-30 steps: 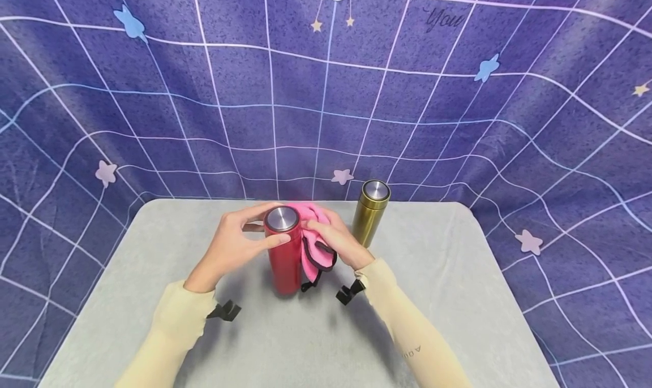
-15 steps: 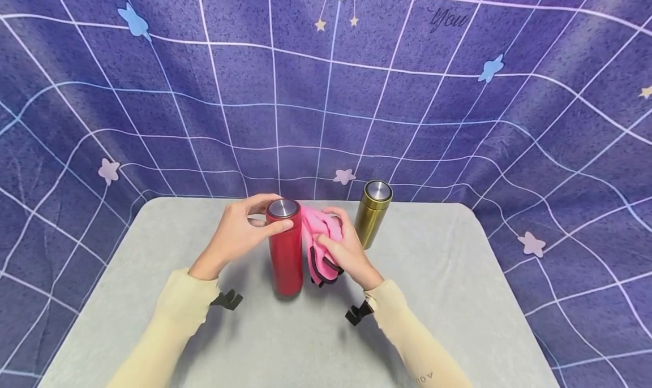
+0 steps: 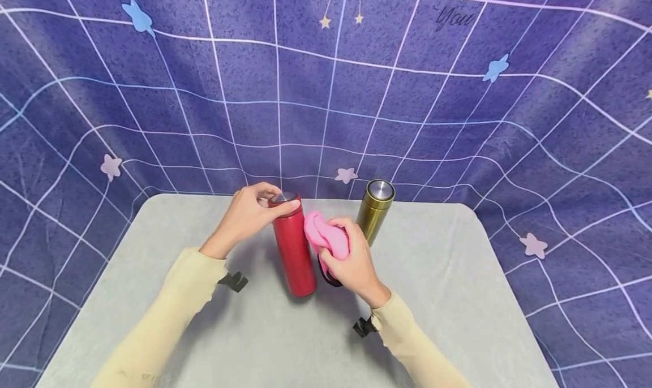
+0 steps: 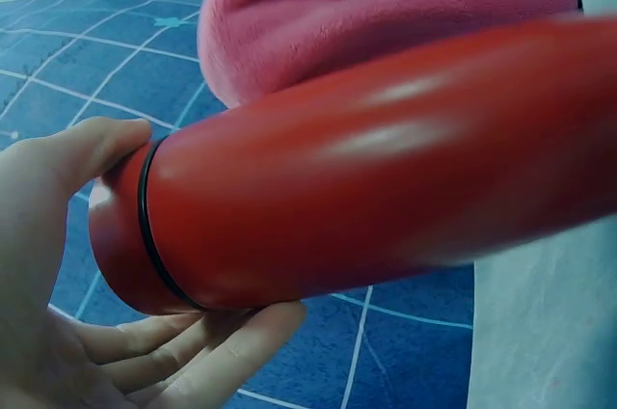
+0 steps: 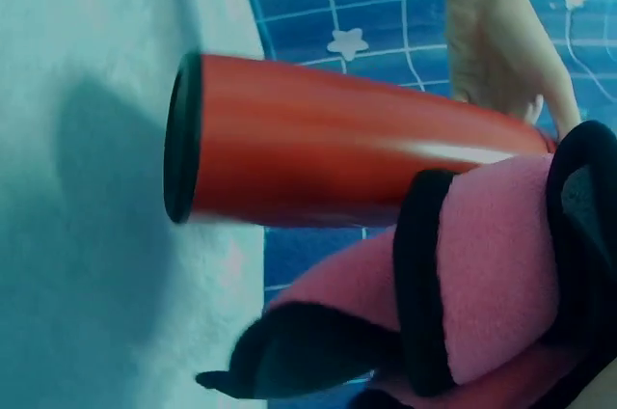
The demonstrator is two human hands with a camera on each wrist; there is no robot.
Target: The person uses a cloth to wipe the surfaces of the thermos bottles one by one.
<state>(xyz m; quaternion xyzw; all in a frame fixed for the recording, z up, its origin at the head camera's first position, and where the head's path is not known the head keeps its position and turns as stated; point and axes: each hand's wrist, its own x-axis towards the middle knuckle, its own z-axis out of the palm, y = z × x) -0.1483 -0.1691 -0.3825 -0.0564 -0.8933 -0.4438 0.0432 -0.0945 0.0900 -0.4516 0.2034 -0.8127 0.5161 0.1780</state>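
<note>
My left hand (image 3: pixel 245 215) grips a red thermos bottle (image 3: pixel 296 255) around its lid, thumb on the near side and fingers behind. The bottle leans, its top toward the left. In the right wrist view its dark base (image 5: pixel 181 139) appears raised off the table. A folded pink cloth (image 3: pixel 328 238) with black edging is bunched in my right hand (image 3: pixel 359 266), close beside the bottle's right side. Whether the cloth touches the bottle is hard to tell. In the left wrist view the thumb and fingers (image 4: pixel 222 361) span the lid near its black seam.
A gold thermos bottle (image 3: pixel 374 212) with a steel-topped lid stands upright behind my right hand. Both are over a grey table (image 3: pixel 285 343) with rounded far corners. Behind it hangs a blue-purple curtain (image 3: pixel 300 122) with grid lines and stars.
The red bottle has gone from upright to tilted, its base shifting right and its top moving away. My right hand has drawn the cloth right and toward me, bunching it tighter.
</note>
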